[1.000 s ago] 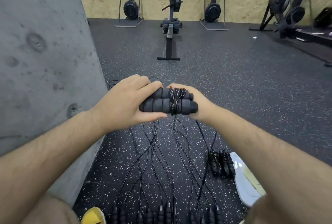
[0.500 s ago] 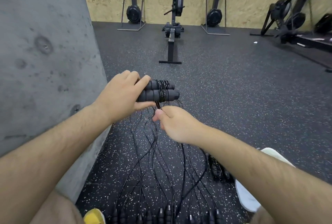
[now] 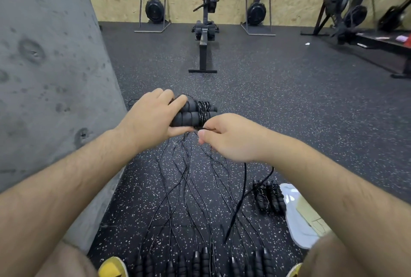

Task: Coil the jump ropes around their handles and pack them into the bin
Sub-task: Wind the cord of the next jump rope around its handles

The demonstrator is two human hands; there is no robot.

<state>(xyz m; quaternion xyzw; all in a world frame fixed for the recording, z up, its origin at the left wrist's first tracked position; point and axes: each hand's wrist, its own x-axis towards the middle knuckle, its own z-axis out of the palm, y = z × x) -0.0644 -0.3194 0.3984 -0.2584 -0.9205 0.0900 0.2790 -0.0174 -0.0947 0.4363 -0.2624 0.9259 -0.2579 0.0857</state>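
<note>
Holding two black handles (image 3: 189,114) side by side, the left hand (image 3: 153,118) curls its fingers round them, up in the air above the floor (image 3: 289,103). Thin black cord (image 3: 208,129) is wound round the middle of the handles. The right hand (image 3: 231,137) pinches the cord just under them. Loose ropes (image 3: 189,179) lie long on the floor below. One wound-up rope (image 3: 269,196) rests on the floor beside a white thing (image 3: 298,225). A grey wall (image 3: 44,76) stands on the left.

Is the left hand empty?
No, the left hand grips a pair of black foam jump-rope handles wrapped in thin black rope.
</note>
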